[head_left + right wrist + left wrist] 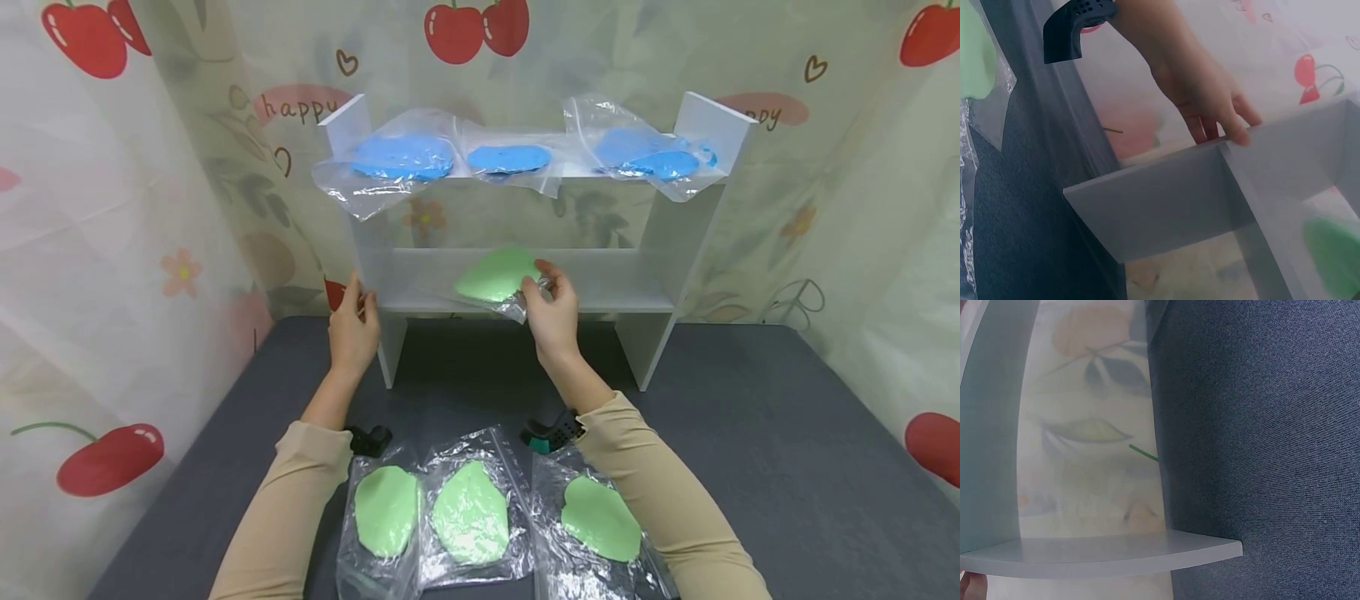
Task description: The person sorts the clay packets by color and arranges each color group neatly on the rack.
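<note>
A white two-tier shelf point(607, 287) stands on the dark table. My left hand point(354, 329) holds its left side panel, with the thumb on the front edge and the other fingers along the outside, as the right wrist view shows. At the lower tier, my right hand point(553, 321) pinches the right end of a clear plastic bag with a flat green piece point(495, 273) inside. That bag slants over the tier's front edge. A blurred part of the green piece point(1335, 253) shows in the right wrist view; the right hand is out of that picture.
Bags with flat blue pieces point(405, 157) lie along the upper tier, some overhanging its front edge. Nearer me on the table point(750, 467) are three more bagged green pieces point(470, 512), partly under my forearms. A cherry-print curtain point(97, 275) surrounds the table.
</note>
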Demonstrator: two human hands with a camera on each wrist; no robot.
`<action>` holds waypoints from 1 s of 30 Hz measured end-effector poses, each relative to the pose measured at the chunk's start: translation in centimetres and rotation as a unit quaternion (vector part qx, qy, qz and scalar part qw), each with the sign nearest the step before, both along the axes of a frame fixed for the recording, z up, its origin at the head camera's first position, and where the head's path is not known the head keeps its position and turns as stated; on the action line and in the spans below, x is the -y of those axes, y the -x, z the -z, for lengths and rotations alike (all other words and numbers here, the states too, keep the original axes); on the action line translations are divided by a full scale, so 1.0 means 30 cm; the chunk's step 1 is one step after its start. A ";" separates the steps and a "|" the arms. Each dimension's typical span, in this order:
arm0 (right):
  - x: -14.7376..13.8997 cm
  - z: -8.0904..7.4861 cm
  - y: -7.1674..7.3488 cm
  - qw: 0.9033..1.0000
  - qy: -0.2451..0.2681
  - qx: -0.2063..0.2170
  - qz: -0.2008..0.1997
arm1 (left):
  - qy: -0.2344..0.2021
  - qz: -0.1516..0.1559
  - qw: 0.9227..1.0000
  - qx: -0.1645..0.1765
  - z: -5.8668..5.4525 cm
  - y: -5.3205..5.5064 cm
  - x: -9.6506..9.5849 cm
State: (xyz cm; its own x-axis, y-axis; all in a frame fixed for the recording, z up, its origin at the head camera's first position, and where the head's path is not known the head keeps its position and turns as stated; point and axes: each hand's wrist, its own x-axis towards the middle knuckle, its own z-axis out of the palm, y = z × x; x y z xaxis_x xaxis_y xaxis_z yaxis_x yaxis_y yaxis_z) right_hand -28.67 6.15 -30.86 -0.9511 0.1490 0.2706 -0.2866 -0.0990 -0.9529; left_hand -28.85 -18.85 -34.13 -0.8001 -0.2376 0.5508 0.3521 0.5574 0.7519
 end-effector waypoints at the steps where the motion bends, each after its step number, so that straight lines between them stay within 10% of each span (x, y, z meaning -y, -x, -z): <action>1: 0.007 0.002 -0.001 1.000 -0.005 0.001 -0.002 | 0.000 0.000 1.000 0.002 0.000 0.000 0.000; 16: 0.070 0.033 -0.015 0.989 -0.118 -0.020 -0.085 | -0.002 -0.001 1.000 0.017 -0.004 -0.007 -0.001; 30: 0.150 0.047 -0.005 0.990 -0.115 -0.014 -0.086 | -0.004 -0.005 1.000 0.013 -0.003 -0.006 -0.002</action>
State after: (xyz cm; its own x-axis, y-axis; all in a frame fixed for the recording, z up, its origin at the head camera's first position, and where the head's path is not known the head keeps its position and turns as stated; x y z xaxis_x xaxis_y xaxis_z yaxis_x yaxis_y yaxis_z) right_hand -28.52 1.66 -32.26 -0.9487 -0.0828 0.3052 -0.3110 0.0695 -0.9479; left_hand -28.68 -18.79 -34.04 -0.8118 -0.2496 0.5279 0.3269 0.5548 0.7651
